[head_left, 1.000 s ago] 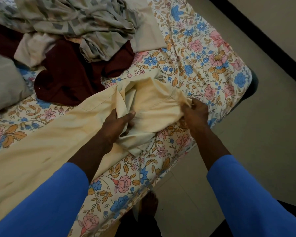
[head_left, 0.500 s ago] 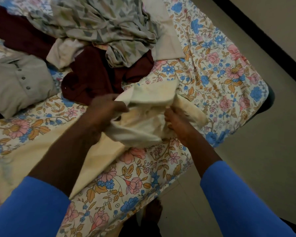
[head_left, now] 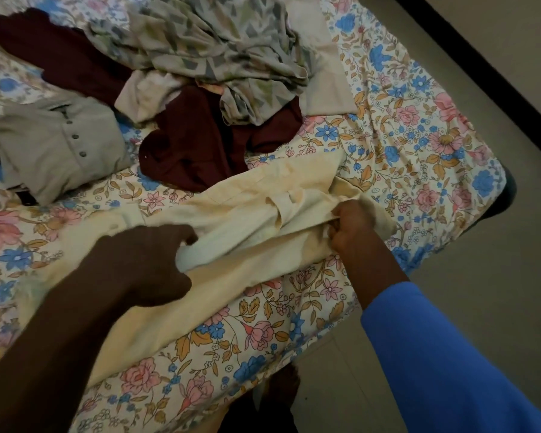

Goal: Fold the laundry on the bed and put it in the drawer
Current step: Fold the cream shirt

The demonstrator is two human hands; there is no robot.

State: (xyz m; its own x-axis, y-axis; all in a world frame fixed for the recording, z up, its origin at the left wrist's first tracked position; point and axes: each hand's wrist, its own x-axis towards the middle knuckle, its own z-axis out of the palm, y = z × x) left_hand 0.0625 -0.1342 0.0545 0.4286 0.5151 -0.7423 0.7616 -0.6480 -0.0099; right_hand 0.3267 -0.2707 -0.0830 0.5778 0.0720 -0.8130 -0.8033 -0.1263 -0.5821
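Both hands have drawn apart since half a second ago, when they bunched the pale yellow garment (head_left: 256, 220) close together above the sheet; now the cloth lies lower and flatter, stretched between them. Nearest, a blue sleeve (head_left: 444, 370) covers the right forearm. The left hand (head_left: 150, 260) sits on the near left part of the garment, fingers curled round a thick fold of it (the hand is in shadow, yet the grip is plain). The right hand (head_left: 353, 226) is clenched on the garment's edge near the right side of the bed (head_left: 419, 135), a flap of cloth lapping over its knuckles. The garment runs diagonally over the floral sheet, from lower left, under the left forearm, to the right hand. Just beyond it lies a crumpled maroon garment (head_left: 197, 145). Left of that rests a grey buttoned shirt (head_left: 57, 145). Farther back, a heap of grey-green patterned fabric (head_left: 225, 54) lies over the maroon piece, with a plain beige cloth (head_left: 325, 73) beside it on the right. Grey floor (head_left: 481, 292) borders the bed on the right.
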